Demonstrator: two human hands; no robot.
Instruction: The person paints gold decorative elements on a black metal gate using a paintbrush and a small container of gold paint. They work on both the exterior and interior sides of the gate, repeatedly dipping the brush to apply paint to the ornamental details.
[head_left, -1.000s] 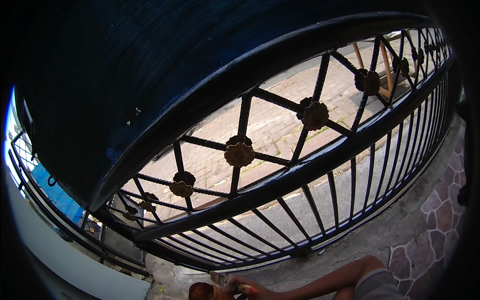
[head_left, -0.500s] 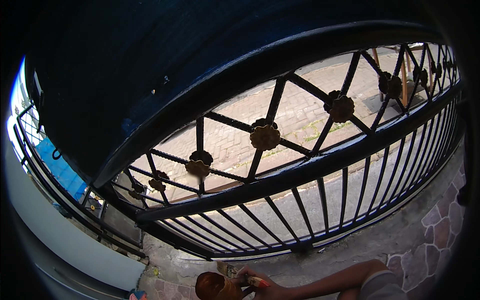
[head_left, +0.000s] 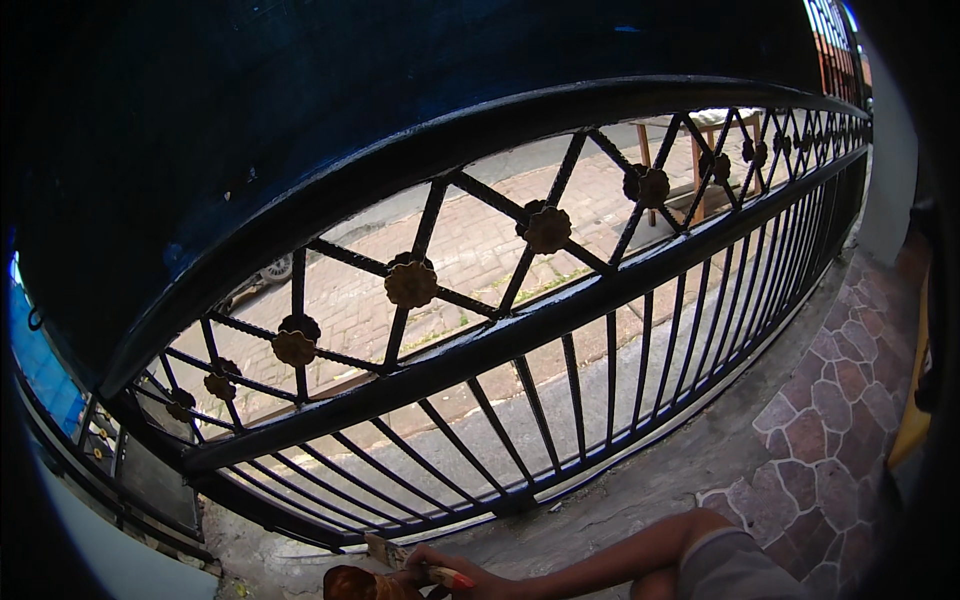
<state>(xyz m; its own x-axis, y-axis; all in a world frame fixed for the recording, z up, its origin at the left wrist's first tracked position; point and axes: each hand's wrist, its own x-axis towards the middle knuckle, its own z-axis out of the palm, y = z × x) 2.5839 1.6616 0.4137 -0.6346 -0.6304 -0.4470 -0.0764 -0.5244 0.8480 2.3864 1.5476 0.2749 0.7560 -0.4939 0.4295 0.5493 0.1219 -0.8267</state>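
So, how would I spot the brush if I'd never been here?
Start from the long black metal gate, then look below its left half, at the picture's lower edge. There the right hand grips the brush, just right of a rounded brown object. A bright red patch sets the brush apart from that brown neighbour.

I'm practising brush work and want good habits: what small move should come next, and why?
I'd probably tip the brush toward the opening of the rounded brown container: the right hand grips it close by, but its broad end seems to point past the container.
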